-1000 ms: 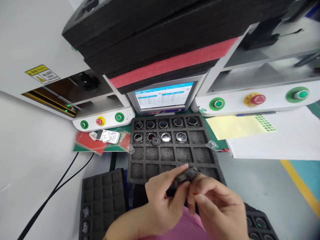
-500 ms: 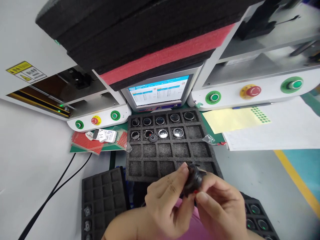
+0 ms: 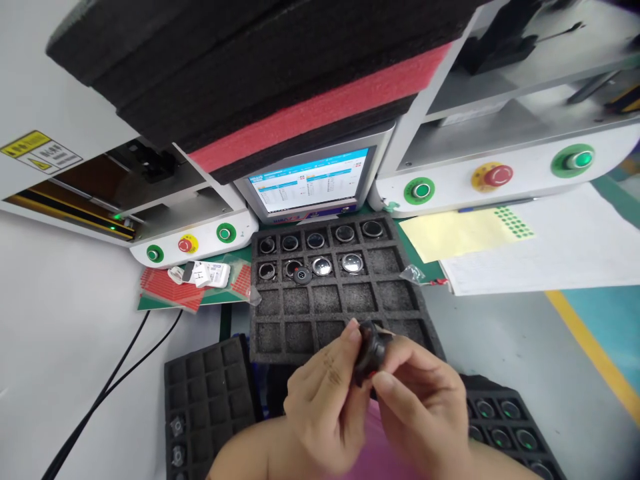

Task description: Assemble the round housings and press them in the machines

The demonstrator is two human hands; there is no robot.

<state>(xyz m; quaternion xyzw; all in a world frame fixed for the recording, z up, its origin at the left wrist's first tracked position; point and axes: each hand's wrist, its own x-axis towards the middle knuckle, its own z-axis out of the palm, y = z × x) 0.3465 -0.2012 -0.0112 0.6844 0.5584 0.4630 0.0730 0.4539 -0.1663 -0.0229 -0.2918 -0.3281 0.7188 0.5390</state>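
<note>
In front of my chest, both hands grip a small black watch case (image 3: 371, 352), seen nearly edge-on, with a bit of red at its lower edge. My left hand (image 3: 327, 400) is closed on its left side, thumb and fingers pinching it. From the right, my right hand (image 3: 425, 400) pinches its other side near the red spot. Fingers cover much of the part. Just beyond is a grey foam tray (image 3: 295, 301) holding round watch cases (image 3: 315, 240) in its two far rows. One round black back cover (image 3: 302, 275) leans over a cell's edge in the second row.
A monitor (image 3: 315, 180) stands behind the tray, under stacked black and red foam (image 3: 320, 113). Machines with red stop buttons (image 3: 499, 175) flank it. Other foam trays lie lower left (image 3: 205, 387) and lower right (image 3: 500, 407). Papers (image 3: 540, 260) lie at right, chargers (image 3: 210, 273) at left.
The view has shifted slightly. Both hands, still pinching the watch case, appear a little further left; the case's tilt differs slightly. The tray's contents look the same.
</note>
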